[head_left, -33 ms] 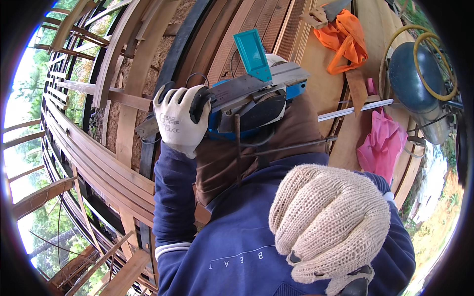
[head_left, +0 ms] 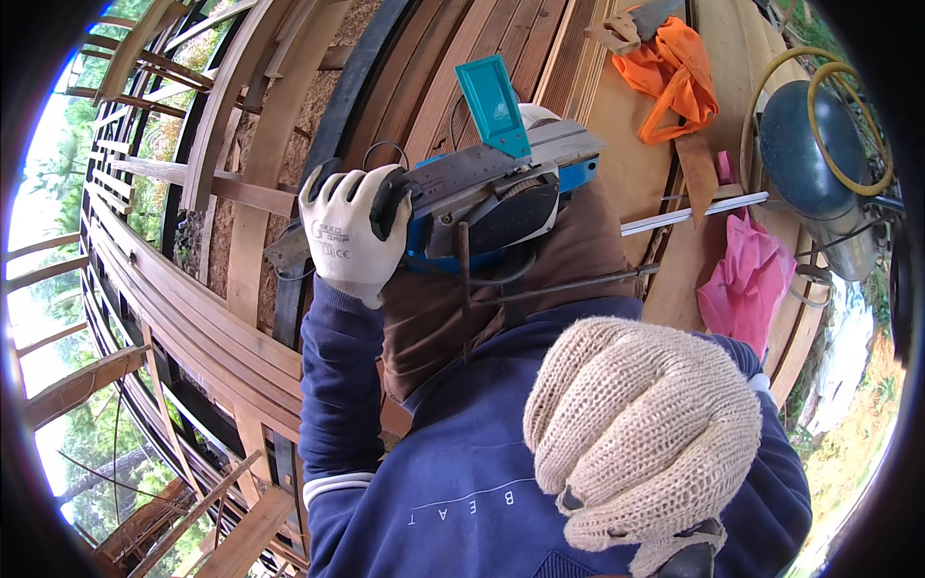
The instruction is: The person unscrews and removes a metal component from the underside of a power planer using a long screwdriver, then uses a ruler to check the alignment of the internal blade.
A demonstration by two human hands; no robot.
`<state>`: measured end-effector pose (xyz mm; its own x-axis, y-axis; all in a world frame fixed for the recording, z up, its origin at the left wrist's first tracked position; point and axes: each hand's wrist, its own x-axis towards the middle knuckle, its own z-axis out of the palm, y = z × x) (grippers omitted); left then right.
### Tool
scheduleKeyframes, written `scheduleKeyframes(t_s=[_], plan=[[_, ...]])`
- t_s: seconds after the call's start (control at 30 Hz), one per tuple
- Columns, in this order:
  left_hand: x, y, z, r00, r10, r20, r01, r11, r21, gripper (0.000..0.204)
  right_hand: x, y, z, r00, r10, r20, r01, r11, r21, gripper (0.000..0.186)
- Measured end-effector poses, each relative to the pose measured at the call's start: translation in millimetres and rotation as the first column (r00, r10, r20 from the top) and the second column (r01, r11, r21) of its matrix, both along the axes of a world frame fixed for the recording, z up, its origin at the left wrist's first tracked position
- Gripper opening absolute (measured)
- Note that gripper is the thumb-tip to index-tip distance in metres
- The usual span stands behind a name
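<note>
My left hand [head_left: 352, 229], in a white glove with a dark palm, is closed round the steel blade of a try square. The try square [head_left: 493, 101] has a teal stock that sticks up at the blade's right end. Its blade lies along the metal base of a blue and black circular saw [head_left: 525, 207], which rests on my brown-trousered lap. Close to the camera, my right hand [head_left: 646, 433] is curled in a cream knitted glove, in front of my blue sweatshirt. Its palm side is mostly hidden, so what it holds, if anything, cannot be made out.
Wooden boards [head_left: 453, 87] lie behind the saw. An orange cloth [head_left: 670, 77], a pink bag [head_left: 740, 279] and a white metal strip [head_left: 694, 214] lie to the right, near a dark tank [head_left: 812, 144] with a yellow hose [head_left: 814, 82]. Timber framing [head_left: 193, 318] fills the left.
</note>
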<state>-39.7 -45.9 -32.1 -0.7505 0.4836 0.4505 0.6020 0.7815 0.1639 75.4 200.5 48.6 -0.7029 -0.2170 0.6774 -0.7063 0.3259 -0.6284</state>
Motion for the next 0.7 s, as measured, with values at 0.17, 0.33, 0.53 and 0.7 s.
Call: scheduleKeyframes(t_s=[0.17, 0.33, 0.53, 0.7], plan=[[-2, -5, -4, 0.999, -0.010, 0.048, 0.009, 1.000, 0.021, 0.024, -14, 11, -14, 0.991, -0.117, -0.066, 0.121, 0.991, 0.061, 0.057], [-3, 2, 8, 0.996, -0.015, 0.087, 0.014, 1.000, 0.006, 0.023, -33, 33, -101, 0.913, -0.408, -0.009, 0.387, 0.859, 0.335, 0.074], [-7, -2, 9, 0.975, -0.014, 0.221, 0.008, 1.000, 0.028, 0.022, -39, 32, -109, 0.917, -0.399, -0.009, 0.377, 0.858, 0.349, 0.072], [-9, -4, 12, 0.959, -0.005, 0.285, -0.004, 1.000, 0.031, 0.022, -43, 35, -105, 0.934, -0.354, 0.051, 0.314, 0.879, 0.358, 0.071]])
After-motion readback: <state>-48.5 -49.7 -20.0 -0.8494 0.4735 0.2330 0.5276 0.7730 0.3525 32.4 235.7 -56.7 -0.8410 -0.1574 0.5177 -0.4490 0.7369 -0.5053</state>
